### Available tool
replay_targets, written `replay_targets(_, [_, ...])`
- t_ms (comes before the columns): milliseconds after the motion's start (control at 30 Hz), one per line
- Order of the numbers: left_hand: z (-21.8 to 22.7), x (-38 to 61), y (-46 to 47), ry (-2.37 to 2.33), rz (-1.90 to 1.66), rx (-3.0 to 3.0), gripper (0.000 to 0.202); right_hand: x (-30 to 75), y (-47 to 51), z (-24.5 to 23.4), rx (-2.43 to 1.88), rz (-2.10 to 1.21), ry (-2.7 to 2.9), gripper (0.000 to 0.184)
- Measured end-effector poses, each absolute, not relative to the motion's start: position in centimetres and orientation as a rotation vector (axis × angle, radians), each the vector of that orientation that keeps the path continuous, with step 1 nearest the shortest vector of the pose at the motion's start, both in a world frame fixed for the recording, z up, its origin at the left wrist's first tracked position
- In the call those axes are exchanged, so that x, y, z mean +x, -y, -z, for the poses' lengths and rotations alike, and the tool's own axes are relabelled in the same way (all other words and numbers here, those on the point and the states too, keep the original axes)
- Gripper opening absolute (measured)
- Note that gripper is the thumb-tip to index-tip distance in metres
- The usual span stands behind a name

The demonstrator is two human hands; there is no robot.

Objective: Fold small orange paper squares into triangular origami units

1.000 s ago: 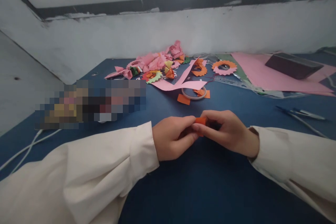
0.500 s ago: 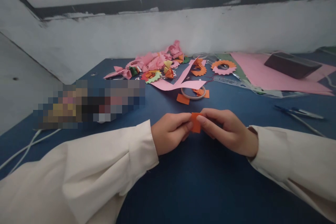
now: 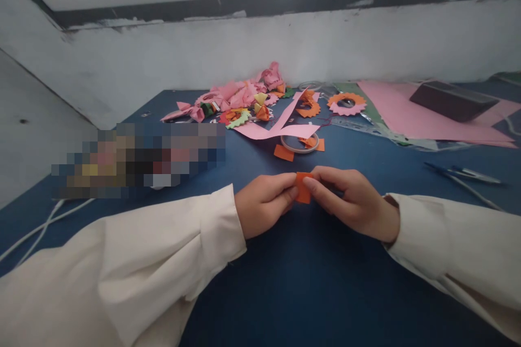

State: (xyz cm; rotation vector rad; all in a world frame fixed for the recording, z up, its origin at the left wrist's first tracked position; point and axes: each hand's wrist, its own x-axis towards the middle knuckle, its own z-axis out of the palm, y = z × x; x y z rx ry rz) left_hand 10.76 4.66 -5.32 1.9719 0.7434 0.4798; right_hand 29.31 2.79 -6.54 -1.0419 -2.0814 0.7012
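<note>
Left hand (image 3: 264,205) and right hand (image 3: 356,199) pinch opposite sides of orange paper (image 3: 302,193) between them; visible long axis crosswise to hands.

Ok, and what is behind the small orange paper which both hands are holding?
Past the orange paper, a ring and small orange pieces lie on the table. The paper, left hand and right hand cover whatever is directly behind.

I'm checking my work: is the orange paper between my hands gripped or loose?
Gripped. Your left hand pinches the orange paper along one side, and your right hand has its thumb on the front.
</note>
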Motion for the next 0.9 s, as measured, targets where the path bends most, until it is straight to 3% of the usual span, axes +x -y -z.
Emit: replay_targets(900, [5.04, 10.75, -4.49, -0.819, -0.552, 2.067, 0.026, 29.28, -2.72, 6.27, -1.052, -0.729, 2.08, 0.027])
